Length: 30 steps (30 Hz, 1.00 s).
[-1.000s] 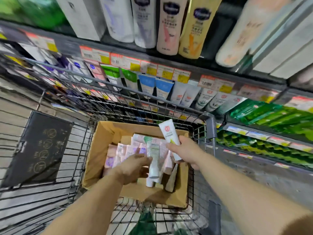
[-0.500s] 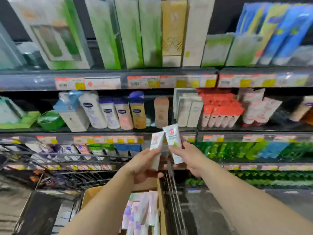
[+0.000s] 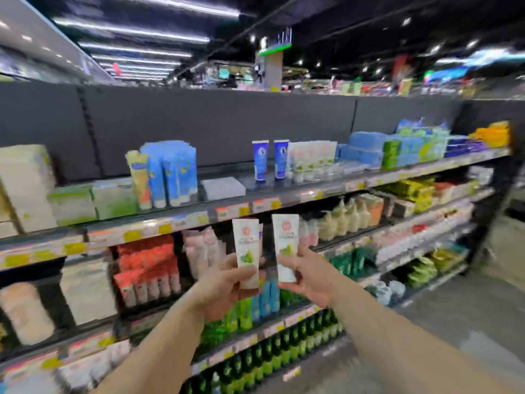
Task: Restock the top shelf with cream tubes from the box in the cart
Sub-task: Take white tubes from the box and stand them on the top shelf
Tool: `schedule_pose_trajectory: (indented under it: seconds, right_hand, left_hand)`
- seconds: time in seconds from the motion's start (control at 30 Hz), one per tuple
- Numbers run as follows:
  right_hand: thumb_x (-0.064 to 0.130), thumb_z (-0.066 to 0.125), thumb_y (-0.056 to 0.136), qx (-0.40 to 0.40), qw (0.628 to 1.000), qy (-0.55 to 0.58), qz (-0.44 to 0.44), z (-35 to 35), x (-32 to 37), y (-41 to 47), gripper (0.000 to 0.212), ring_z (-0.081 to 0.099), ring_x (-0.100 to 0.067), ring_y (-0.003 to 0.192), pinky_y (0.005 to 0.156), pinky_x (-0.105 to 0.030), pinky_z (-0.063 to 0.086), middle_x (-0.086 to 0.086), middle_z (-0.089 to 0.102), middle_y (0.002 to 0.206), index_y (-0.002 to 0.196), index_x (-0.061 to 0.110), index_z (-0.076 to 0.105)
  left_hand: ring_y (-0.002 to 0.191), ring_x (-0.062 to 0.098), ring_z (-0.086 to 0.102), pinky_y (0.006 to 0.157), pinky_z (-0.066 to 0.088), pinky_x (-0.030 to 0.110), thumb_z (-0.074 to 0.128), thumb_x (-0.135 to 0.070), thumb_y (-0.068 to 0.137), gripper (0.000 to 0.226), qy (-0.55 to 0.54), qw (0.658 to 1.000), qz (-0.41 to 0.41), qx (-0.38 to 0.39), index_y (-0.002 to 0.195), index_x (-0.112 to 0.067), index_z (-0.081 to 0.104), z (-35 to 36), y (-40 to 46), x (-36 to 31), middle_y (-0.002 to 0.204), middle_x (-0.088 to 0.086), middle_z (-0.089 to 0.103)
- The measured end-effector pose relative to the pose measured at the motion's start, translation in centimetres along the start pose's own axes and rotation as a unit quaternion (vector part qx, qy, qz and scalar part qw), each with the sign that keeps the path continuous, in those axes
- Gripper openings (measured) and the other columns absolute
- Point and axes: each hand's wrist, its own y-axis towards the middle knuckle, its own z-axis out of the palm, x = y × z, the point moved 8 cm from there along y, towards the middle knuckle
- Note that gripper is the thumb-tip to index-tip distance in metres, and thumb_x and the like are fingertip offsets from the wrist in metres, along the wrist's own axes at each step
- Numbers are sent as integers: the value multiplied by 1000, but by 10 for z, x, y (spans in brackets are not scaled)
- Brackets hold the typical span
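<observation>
Top shelf partly stocked: two blue tubes upright, boxes beside them. Below its edge, left hand gripping one white cream tube, right hand gripping another cream tube, both upright, side by side, apart.

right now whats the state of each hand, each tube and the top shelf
left hand: grips the left cream tube
left cream tube: upright, held below the top shelf
right hand: grips the right cream tube
right cream tube: upright, held below the top shelf
top shelf: partly stocked, bare gap beside the two blue tubes
</observation>
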Motion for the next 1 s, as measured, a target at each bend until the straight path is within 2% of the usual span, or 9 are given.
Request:
schedule_pose_trajectory:
  seconds: [0.03, 0.1, 0.23, 0.33, 0.43, 0.53, 0.63, 0.87, 1.0]
  right_hand:
    - [8, 53, 97, -11, 1000, 6, -10, -26, 11, -6, 20, 63, -11, 84, 70, -33, 54, 3, 68, 103, 103, 27, 58]
    - [12, 56, 96, -33, 999, 7, -26, -75, 25, -10, 22, 66, -12, 85, 61, -29, 56, 2, 71, 106, 115, 22, 58]
    - [15, 65, 91, -75, 995, -14, -63, -142, 45, -1, 31, 67, -18, 88, 65, -29, 52, -5, 71, 109, 121, 19, 59]
    - [19, 67, 90, -102, 988, -65, -93, -173, 61, 18, 22, 66, -18, 86, 74, -30, 49, -2, 72, 104, 111, 24, 65]
    - [24, 70, 88, -121, 981, -104, -110, -202, 80, 53, 24, 67, -15, 88, 72, -26, 47, 0, 73, 105, 111, 24, 65]
    - [27, 73, 84, -146, 972, -130, -128, -232, 105, 95, 29, 68, -18, 97, 79, -29, 50, 0, 73, 106, 112, 21, 66]
    - [25, 74, 84, -164, 966, -152, -133, -260, 133, 138, 27, 69, -18, 95, 82, -33, 57, 0, 73, 103, 109, 20, 66]
    - [25, 75, 83, -167, 951, -196, -172, -292, 186, 244, 19, 69, -10, 89, 83, -31, 56, 10, 74, 93, 98, 29, 65]
    - [32, 75, 82, -133, 931, -260, -219, -281, 212, 296, 20, 64, -3, 89, 75, -21, 51, 17, 69, 93, 99, 31, 65]
  left_hand:
    - [92, 23, 68, 89, 54, 46, 54, 3, 90, 35, 1, 1000, 4, 20, 123, -6, 55, 26, 15, 0, 102, 5, 73]
    - [86, 21, 70, 79, 59, 40, 51, 6, 91, 31, 17, 998, 15, 50, 119, -7, 56, 69, 40, -4, 95, 4, 74]
    - [83, 24, 71, 65, 60, 34, 66, -5, 81, 48, 46, 993, 39, 106, 126, -2, 50, 126, 86, -16, 112, 18, 68]
    - [89, 31, 68, 79, 56, 43, 66, -10, 88, 39, 78, 992, 60, 83, 125, -4, 52, 137, 126, -26, 105, 19, 70]
    - [84, 34, 61, 79, 46, 45, 60, -12, 94, 25, 119, 987, 86, 66, 118, -5, 56, 139, 173, -36, 97, 21, 71]
    - [98, 27, 68, 83, 53, 38, 59, -6, 93, 26, 100, 990, 98, 10, 118, -10, 59, 125, 227, -54, 110, 10, 71]
    - [104, 25, 68, 92, 54, 44, 60, -4, 91, 28, 97, 991, 97, 2, 118, -13, 59, 122, 273, -75, 113, 7, 71]
    - [103, 20, 69, 87, 57, 44, 66, -10, 87, 31, 109, 986, 110, -55, 114, -24, 61, 110, 351, -98, 111, -2, 72]
    - [100, 20, 70, 86, 57, 44, 69, -12, 79, 36, 102, 983, 113, -99, 113, -22, 61, 101, 370, -97, 110, 1, 73]
